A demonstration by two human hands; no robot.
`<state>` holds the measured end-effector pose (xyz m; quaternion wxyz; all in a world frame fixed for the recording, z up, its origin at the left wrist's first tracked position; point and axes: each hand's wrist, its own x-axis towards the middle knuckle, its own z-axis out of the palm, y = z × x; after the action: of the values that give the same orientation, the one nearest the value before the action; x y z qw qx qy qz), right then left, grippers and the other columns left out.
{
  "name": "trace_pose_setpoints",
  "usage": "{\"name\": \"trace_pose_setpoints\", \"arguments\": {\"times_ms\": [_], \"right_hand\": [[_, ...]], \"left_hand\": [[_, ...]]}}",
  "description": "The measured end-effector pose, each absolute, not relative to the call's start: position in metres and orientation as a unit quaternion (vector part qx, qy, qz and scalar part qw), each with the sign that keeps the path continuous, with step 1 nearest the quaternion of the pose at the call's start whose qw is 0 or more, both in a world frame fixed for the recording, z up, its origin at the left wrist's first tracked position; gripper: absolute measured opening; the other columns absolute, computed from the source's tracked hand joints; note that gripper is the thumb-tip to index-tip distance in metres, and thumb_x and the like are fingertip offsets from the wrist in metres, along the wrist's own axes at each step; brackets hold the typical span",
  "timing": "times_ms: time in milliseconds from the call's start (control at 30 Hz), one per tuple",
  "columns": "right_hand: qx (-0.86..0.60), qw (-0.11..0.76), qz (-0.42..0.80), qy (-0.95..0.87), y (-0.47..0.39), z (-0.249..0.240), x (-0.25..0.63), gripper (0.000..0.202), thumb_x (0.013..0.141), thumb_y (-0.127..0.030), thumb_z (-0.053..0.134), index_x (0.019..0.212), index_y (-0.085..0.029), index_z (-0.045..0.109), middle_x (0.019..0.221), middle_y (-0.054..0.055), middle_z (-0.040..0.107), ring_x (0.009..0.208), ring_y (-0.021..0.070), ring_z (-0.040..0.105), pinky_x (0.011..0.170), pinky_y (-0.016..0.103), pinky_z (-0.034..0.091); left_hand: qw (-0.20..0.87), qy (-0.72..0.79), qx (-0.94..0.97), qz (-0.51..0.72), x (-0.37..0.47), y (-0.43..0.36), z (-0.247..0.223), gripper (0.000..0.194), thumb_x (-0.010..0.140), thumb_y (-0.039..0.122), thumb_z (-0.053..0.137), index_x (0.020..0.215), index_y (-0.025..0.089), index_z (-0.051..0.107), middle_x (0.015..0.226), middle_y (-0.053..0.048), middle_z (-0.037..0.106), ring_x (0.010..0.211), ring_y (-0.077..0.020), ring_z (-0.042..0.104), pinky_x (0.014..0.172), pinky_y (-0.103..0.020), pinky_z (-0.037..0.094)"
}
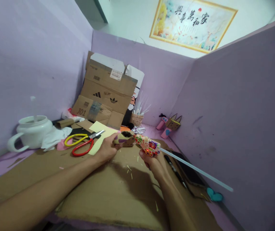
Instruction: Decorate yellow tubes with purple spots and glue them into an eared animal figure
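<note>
My left hand (107,149) is closed round a small paper-covered tube (123,137), pale yellow with purple patches, its dark open end facing right. My right hand (153,160) grips a flower-patterned glue gun (147,145) with a small red light showing. The gun's tip points left and is at the rim of the tube; whether they touch is hard to tell. A long translucent glue stick (197,170) sticks out of the gun's back toward the lower right. Under both hands lies a cardboard sheet (113,199) with thin pale scraps on it.
Red-and-yellow scissors (84,142) lie on pale yellow paper (98,126) at left, near a white teapot (35,131). Flattened cardboard (106,93) leans behind. A phone (187,170) and pen (175,170) lie right, below small cardboard figures (173,123).
</note>
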<state>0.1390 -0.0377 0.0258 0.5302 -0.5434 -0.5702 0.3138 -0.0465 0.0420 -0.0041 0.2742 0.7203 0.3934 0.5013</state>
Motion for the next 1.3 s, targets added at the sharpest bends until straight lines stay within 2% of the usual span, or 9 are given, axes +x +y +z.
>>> {"name": "trace_pose_setpoints", "arguments": {"times_ms": [667, 1033, 1300], "right_hand": [[-0.584, 0.508, 0.298, -0.559, -0.0361, 0.0241, 0.1399, 0.020, 0.065, -0.036, 0.062, 0.060, -0.018, 0.053, 0.036, -0.007, 0.038, 0.034, 0.0077, 0.031, 0.037, 0.022, 0.022], [-0.563, 0.510, 0.311, -0.571, -0.0373, 0.0243, 0.1399, 0.017, 0.065, -0.031, 0.059, 0.057, -0.019, 0.050, 0.036, -0.008, 0.038, 0.035, 0.0074, 0.031, 0.038, 0.022, 0.020], [-0.590, 0.491, 0.290, -0.571, -0.0373, 0.0245, 0.1415, 0.025, 0.065, -0.035, 0.059, 0.050, -0.019, 0.048, 0.036, -0.005, 0.040, 0.035, 0.0079, 0.034, 0.040, 0.023, 0.024]], "left_hand": [[0.261, 0.392, 0.735, 0.488, -0.0475, 0.0411, -0.0019, 0.023, 0.069, 0.020, 0.060, 0.093, 0.017, 0.061, 0.079, 0.001, 0.063, 0.074, -0.0158, 0.055, 0.069, -0.027, 0.044], [0.266, 0.385, 0.733, 0.493, -0.0473, 0.0412, -0.0039, 0.024, 0.069, 0.019, 0.060, 0.093, 0.017, 0.061, 0.080, 0.001, 0.064, 0.074, -0.0153, 0.056, 0.068, -0.025, 0.044], [0.268, 0.381, 0.729, 0.501, -0.0471, 0.0413, -0.0034, 0.023, 0.068, 0.018, 0.061, 0.091, 0.016, 0.061, 0.081, 0.000, 0.065, 0.075, -0.0162, 0.057, 0.069, -0.027, 0.045]]}}
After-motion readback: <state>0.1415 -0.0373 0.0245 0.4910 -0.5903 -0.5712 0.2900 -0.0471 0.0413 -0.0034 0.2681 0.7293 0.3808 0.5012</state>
